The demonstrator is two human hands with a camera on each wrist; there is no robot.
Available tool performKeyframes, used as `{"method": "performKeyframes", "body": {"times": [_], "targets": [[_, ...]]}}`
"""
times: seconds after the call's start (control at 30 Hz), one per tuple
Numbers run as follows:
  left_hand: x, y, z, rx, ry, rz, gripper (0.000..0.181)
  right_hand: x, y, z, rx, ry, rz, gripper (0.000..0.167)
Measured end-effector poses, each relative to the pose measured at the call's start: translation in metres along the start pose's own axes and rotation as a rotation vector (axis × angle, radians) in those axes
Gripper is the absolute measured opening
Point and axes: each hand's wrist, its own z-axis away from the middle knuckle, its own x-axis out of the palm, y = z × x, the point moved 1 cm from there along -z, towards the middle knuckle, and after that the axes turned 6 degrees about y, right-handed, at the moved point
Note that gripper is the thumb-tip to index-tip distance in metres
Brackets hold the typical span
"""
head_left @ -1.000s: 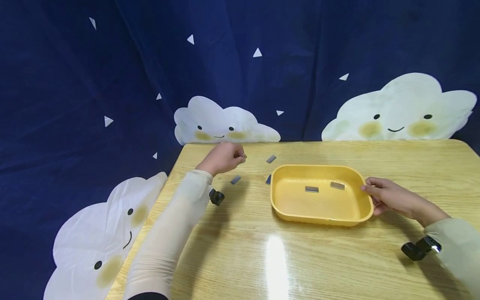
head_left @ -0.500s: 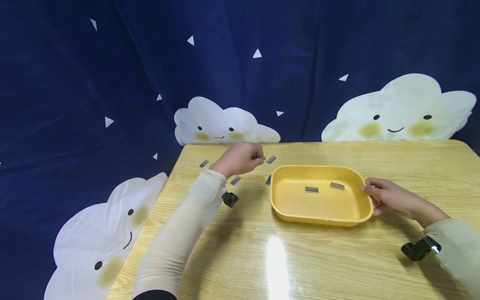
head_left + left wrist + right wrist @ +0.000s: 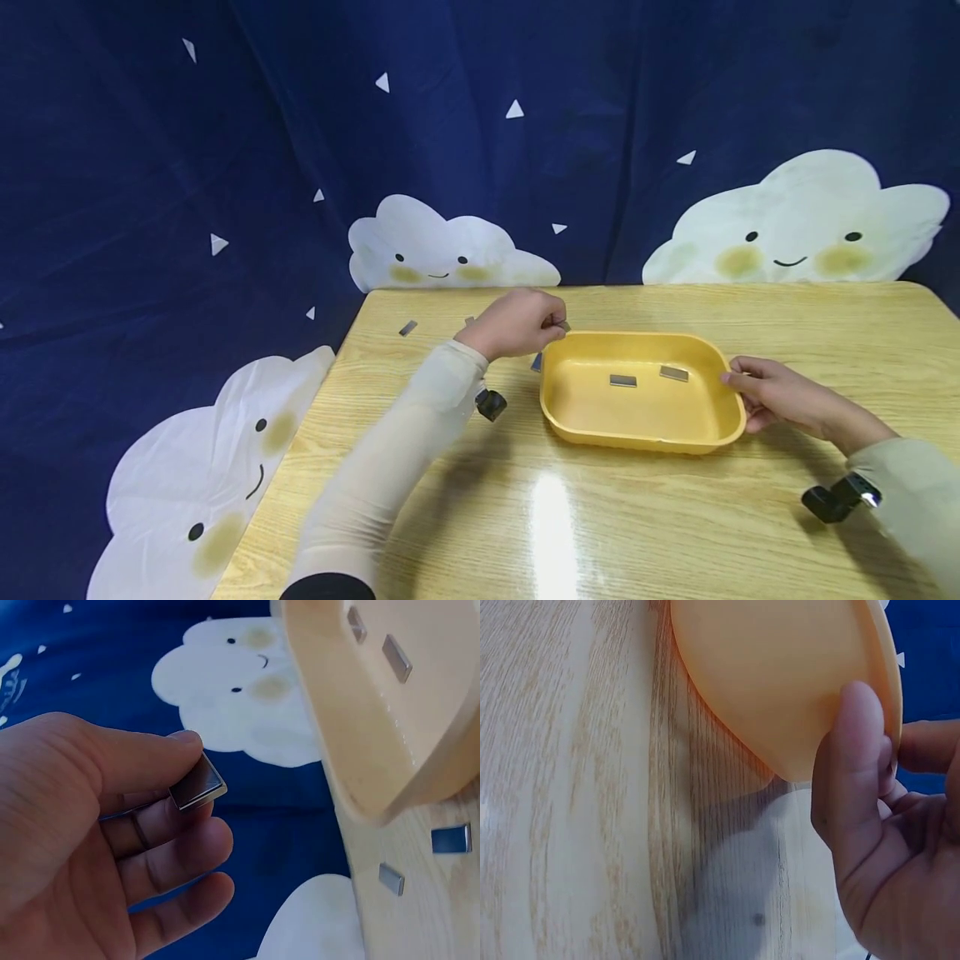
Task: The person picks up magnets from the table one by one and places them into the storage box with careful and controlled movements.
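One glossy rectangular block (image 3: 198, 784) is pinched in the left hand (image 3: 519, 323); the right hand (image 3: 783, 395) grips a round-cornered tray (image 3: 645, 417).

In my head view I have the left arm (image 3: 401, 460) extended from seven o'clock, left hand (image 3: 517, 322) pinching; the right hand (image 3: 782, 393) grips at four o'clock, thumb (image 3: 857, 735) straight.

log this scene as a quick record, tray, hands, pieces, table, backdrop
yellow tray: two small flat pieces inside
left hand: pinches another flat piece near the tray's far left corner
right hand: grips the tray's right end
loose pieces: at least three, left of the tray
table: light wood grain
backdrop: dark blue, white smiling clouds
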Motion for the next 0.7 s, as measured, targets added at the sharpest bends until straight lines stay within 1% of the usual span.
{"method": "performKeyframes", "body": {"times": [0.13,0.23,0.33,0.43,0.53,0.7], "targets": [[0.007,0.009,-0.008,0.025,-0.038,-0.014,0.025,0.001,0.000,0.001,-0.019,0.001,-0.018,0.029],[0.013,0.015,-0.013,0.036,-0.074,-0.031,0.024,0.001,0.000,0.001,-0.037,-0.005,-0.021,0.030],[0.017,0.021,-0.019,0.058,-0.099,-0.050,0.022,0.001,-0.002,0.001,-0.030,-0.004,-0.019,0.031],[0.022,0.026,-0.026,0.093,-0.116,-0.064,0.023,0.001,-0.002,0.001,-0.020,0.001,-0.016,0.030],[0.026,0.032,-0.032,0.125,-0.135,-0.062,0.025,0.002,-0.002,0.001,-0.013,0.003,-0.021,0.030],[0.033,0.042,-0.043,0.144,-0.166,-0.062,0.032,0.000,0.000,0.002,-0.027,-0.014,-0.032,0.030]]}}
